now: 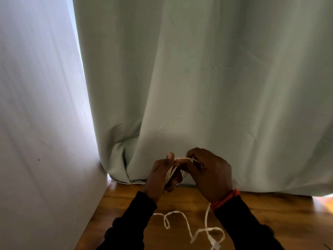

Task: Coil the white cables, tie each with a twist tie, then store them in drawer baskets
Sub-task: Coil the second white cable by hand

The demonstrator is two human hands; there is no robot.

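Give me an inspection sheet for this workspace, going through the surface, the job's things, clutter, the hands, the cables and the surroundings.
Surface: wooden tabletop, bare apart from the loose cable.
Job's things: one white cable, partly coiled; no twist tie or drawer basket seen.
Clutter: nothing seen.
Hands: left hand holds the coiled loops; right hand grips the strands at the top of the coil. A red beaded bracelet sits on the right wrist.
Cables: the uncoiled tail lies in loose curls on the table, running under the right wrist; its end near the bottom edge is blurred.
Surroundings: pale green curtain hangs down to the table's far edge; white wall on the left.
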